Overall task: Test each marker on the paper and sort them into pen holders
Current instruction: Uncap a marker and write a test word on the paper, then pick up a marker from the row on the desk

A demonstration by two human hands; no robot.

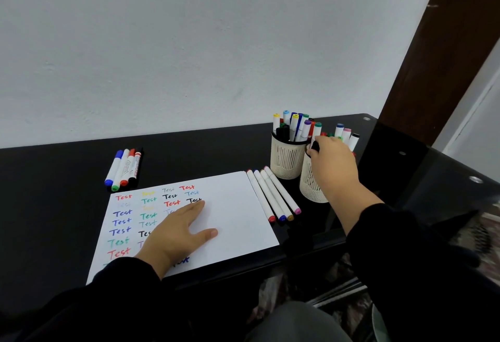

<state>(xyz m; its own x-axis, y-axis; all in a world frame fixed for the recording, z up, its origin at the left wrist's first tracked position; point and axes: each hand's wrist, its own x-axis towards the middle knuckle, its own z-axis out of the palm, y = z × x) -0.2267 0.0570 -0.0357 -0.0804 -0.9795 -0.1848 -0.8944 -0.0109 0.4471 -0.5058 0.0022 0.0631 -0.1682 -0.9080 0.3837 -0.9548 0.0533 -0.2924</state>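
Head cam: my right hand [334, 164] pinches a black-capped marker [314, 146] at the nearer holder [308, 187], prob dropping it in. Left hand [176, 230] lies flat, relaxed on paper [238, 206]. Next: let go w/o tipping holder, grab untested marker.

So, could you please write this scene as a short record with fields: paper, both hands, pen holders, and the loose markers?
paper: white sheet on the black table, with "Test" written in many colours
left hand: lies flat on the paper, fingers straight
right hand: grips a black-capped marker at the near pen holder
far pen holder: full of markers
loose markers, left group: four beyond the paper
loose markers, right group: four white ones beside the paper's right edge
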